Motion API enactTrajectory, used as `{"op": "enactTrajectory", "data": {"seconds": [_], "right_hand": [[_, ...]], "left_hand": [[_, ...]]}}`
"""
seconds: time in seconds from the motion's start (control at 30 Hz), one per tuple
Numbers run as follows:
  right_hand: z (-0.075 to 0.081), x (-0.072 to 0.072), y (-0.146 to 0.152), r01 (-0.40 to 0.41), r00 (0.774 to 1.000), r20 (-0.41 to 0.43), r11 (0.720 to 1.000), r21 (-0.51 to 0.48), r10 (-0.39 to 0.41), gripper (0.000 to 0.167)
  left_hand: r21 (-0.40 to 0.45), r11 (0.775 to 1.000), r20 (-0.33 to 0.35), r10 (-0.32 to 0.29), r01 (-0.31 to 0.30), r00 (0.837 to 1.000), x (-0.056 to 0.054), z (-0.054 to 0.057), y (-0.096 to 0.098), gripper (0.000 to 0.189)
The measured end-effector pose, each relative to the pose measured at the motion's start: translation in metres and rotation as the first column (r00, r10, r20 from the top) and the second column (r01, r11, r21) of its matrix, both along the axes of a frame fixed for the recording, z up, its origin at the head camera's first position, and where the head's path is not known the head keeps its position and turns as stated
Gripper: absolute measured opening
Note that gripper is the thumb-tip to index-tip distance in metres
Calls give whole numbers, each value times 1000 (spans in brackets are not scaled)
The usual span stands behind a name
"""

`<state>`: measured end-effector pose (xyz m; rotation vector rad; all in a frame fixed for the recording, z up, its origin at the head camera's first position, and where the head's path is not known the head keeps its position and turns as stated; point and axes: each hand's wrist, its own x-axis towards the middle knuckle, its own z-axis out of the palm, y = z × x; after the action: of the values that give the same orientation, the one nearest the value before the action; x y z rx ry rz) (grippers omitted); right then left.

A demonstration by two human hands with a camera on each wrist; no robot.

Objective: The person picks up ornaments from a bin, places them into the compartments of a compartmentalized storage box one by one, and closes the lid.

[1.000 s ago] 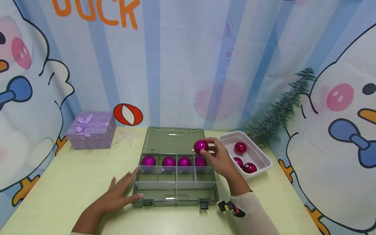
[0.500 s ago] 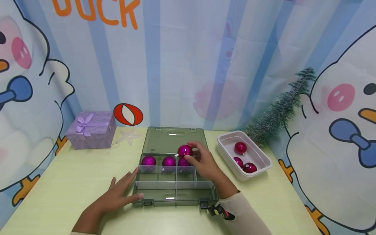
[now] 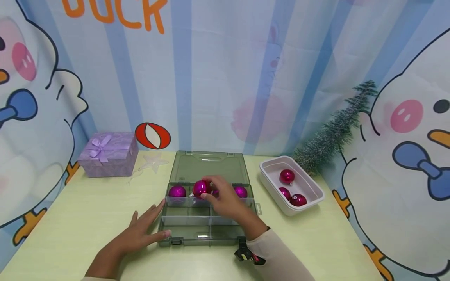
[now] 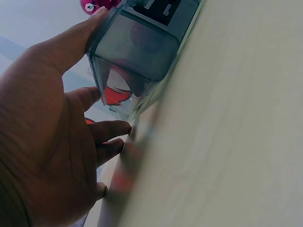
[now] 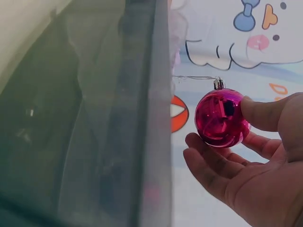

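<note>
Between thumb and fingers my right hand (image 3: pixel 223 199) holds a shiny magenta Christmas ball (image 5: pixel 220 118) with a silver cap. It hangs over the back row of an open, see-through green divided box (image 3: pixel 186 222). In that row sit glittery balls, one at the left end (image 3: pixel 177 191) and one at the right end (image 3: pixel 240 191); those between are mostly hidden behind the hand and the held ball. My left hand (image 3: pixel 138 230) lies spread at the box's left side, its thumb at the front left corner. In the left wrist view, the fingertips (image 4: pixel 97 94) touch the box wall.
A white plastic tub (image 3: pixel 274 195) with 3 shiny balls (image 3: pixel 287 176) stands right of the box. Behind it leans a small frosted tree (image 3: pixel 330 136). A purple gift box (image 3: pixel 109 156) and a pale star ornament (image 3: pixel 154 162) sit at the back left.
My right hand has carried the shiny ball leftward and slightly down along the back row, from over the right end to over the second ball from the left. The left hand stays in place.
</note>
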<state>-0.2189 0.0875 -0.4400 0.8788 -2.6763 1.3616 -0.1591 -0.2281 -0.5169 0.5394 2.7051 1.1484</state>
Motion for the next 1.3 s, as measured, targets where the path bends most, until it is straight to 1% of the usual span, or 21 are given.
{"op": "enactTrajectory", "data": {"seconds": [0.17,0.4,0.6,0.77,0.87,1.0,1.3], "right_hand": [[0,2,-13,-9,1000,-11,999,49,10,45],[-4,5,-27,-26,1000,-2,992,127,26,49],[-10,5,-34,-28,999,-11,982,187,31,50],[-12,5,-42,-27,999,-14,978,207,31,50],[-14,5,-47,-33,999,-30,973,228,41,50],[-17,6,-53,-43,998,-43,966,257,56,51],[-22,8,-58,-42,996,-62,959,280,62,52]], "left_hand": [[0,1000,-11,3,-3,1000,0,0,0,99],[-14,1000,-32,9,-10,999,0,-1,1,99],[-15,1000,-26,7,-7,1000,0,0,2,99],[-20,1000,-5,11,-11,1000,-1,-1,1,99],[-22,1000,3,12,-12,1000,-2,-2,0,99],[-20,1000,4,10,-10,1000,-1,-1,0,99],[-26,1000,9,8,-8,1000,-1,0,1,99]]}}
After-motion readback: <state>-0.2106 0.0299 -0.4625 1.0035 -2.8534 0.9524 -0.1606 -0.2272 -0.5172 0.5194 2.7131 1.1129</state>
